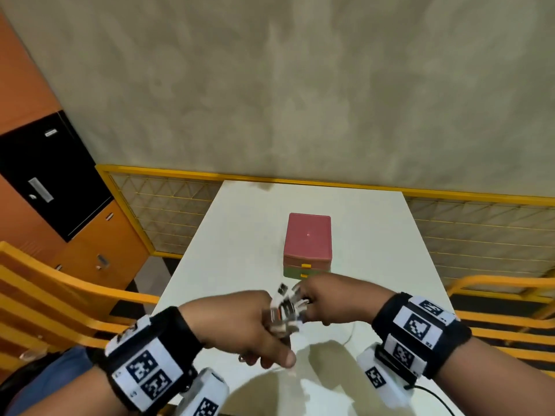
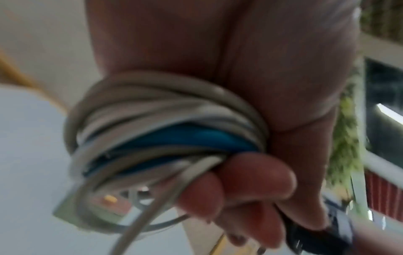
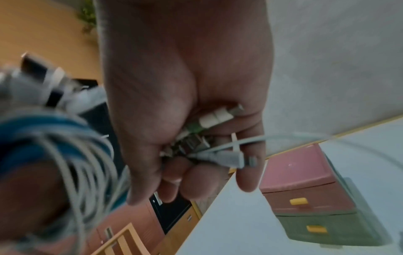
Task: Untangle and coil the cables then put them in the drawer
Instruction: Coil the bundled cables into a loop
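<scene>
My left hand [image 1: 255, 328] grips a coil of white and blue cables [image 2: 165, 131], wound round its fingers [image 2: 253, 174] above the near half of the white table [image 1: 228, 265]. The same coil [image 3: 54, 146] shows blurred at the left of the right wrist view. Just to the right, my right hand [image 1: 318, 298] pinches several cable plugs [image 3: 218, 117] and a grey connector [image 3: 231, 158], and a thin grey cable [image 3: 283, 138] trails from it toward the table. The small drawer unit [image 1: 307, 244], pink over green with yellow handles [image 3: 298, 201], stands shut just beyond the hands.
Yellow chairs stand to the left [image 1: 54, 283] and to the right [image 1: 504, 301] of the table. A yellow mesh fence [image 1: 168, 205] runs behind it, with orange and black lockers [image 1: 51, 175] at the far left. A black wire [image 1: 432, 394] hangs from my right wristband.
</scene>
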Demonstrator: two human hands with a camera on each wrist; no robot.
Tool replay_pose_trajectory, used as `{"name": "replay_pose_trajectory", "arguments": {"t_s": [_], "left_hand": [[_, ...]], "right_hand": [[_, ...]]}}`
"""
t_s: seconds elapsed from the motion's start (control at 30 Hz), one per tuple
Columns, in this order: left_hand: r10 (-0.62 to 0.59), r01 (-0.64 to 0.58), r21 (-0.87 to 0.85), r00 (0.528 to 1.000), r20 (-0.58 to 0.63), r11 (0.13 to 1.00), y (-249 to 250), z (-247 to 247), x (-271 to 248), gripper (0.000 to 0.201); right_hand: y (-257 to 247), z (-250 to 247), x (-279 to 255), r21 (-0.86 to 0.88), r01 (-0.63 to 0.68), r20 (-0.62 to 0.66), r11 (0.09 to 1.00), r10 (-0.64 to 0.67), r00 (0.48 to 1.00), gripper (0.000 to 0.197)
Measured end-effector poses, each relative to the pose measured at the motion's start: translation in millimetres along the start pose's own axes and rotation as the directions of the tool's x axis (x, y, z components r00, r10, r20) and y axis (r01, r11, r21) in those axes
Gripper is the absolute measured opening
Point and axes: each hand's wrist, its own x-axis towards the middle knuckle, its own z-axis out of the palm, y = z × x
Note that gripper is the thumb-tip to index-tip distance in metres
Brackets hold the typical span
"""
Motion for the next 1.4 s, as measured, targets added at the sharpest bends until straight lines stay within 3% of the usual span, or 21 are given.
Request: {"name": "replay_pose_trajectory", "arguments": {"t_s": [0.07,0.1,0.17,0.23,0.3,0.4,0.5,0.6,0.67,0.7,0.73,0.83,0.93,1.03,1.1,1.17,1.23,1.3,1.4], "left_hand": [[-0.029,0.035,0.106,0.998,-0.060,0.994,-6,11,5,0.014],[-0.012,0.026,0.133,0.994,-0.105,0.991,-8,17,8,0.020],[0.085,-0.023,0.258,0.969,-0.233,0.966,-18,22,14,0.035],[0.192,-0.052,0.396,0.927,-0.322,0.917,-27,20,18,0.031],[0.227,-0.084,0.392,0.915,-0.333,0.916,-31,17,20,0.026],[0.124,-0.070,0.210,0.960,-0.252,0.975,-31,14,16,0.020],[0.054,-0.060,-0.059,0.993,-0.102,0.996,-29,7,5,0.010],[0.117,-0.127,-0.342,0.992,-0.049,0.931,-27,3,-2,0.025],[0.144,-0.157,-0.488,0.987,-0.064,0.859,-26,3,-3,0.031],[0.157,-0.171,-0.531,0.985,-0.073,0.830,-25,2,-2,0.024],[0.177,-0.188,-0.561,0.981,-0.074,0.806,-24,2,-1,0.016],[0.209,-0.186,-0.610,0.977,-0.033,0.771,-22,4,5,0.015],[0.188,-0.188,-0.651,0.980,-0.070,0.735,-24,4,13,0.015],[0.073,-0.218,-0.675,0.969,-0.237,0.705,-27,2,23,0.011],[0.007,-0.288,-0.704,0.928,-0.373,0.649,-31,-2,32,0.011],[-0.077,-0.395,-0.741,0.855,-0.513,0.542,-36,-6,44,0.011],[-0.175,-0.512,-0.738,0.757,-0.629,0.440,-38,-10,56,0.013],[-0.249,-0.613,-0.687,0.649,-0.719,0.389,-36,-18,66,0.019],[-0.281,-0.711,-0.598,0.527,-0.802,0.370,-27,-29,77,0.014]], "right_hand": [[-4,-1,2,-0.001,-0.006,-0.012,1.000,0.006,1.000,0.016],[-5,-2,3,0.024,-0.004,-0.021,1.000,0.004,1.000,0.016],[-7,-1,2,0.098,0.023,-0.047,0.995,-0.019,0.999,0.018],[-12,-1,0,0.165,0.061,-0.074,0.984,-0.049,0.996,0.023],[-17,-2,-4,0.169,0.108,-0.105,0.980,-0.091,0.990,0.024],[-20,-6,-10,0.217,0.154,-0.065,0.964,-0.143,0.988,0.024],[-18,-17,-21,0.572,0.060,0.103,0.818,-0.144,0.984,0.035],[-10,-28,-32,0.771,0.081,0.139,0.631,-0.291,0.946,0.034],[-8,-31,-32,0.838,0.120,0.069,0.533,-0.320,0.945,0.036],[-9,-29,-30,0.844,0.150,0.009,0.514,-0.293,0.956,0.034],[-10,-26,-26,0.821,0.192,-0.063,0.537,-0.249,0.967,0.029],[-13,-14,-13,0.655,0.228,-0.226,0.721,-0.100,0.969,0.022],[1,-9,-7,0.563,0.116,-0.344,0.818,0.105,0.933,0.039],[29,-9,-9,0.531,-0.057,-0.389,0.845,0.303,0.870,0.054],[42,-8,-14,0.547,-0.096,-0.468,0.832,0.399,0.788,0.044],[44,-7,-23,0.618,-0.076,-0.500,0.782,0.466,0.730,0.025],[37,-5,-33,0.714,-0.077,-0.373,0.696,0.471,0.799,0.034],[24,2,-39,0.821,-0.157,-0.104,0.549,0.414,0.904,0.052],[10,17,-33,0.909,-0.260,0.182,0.327,0.252,0.951,0.074]]}}
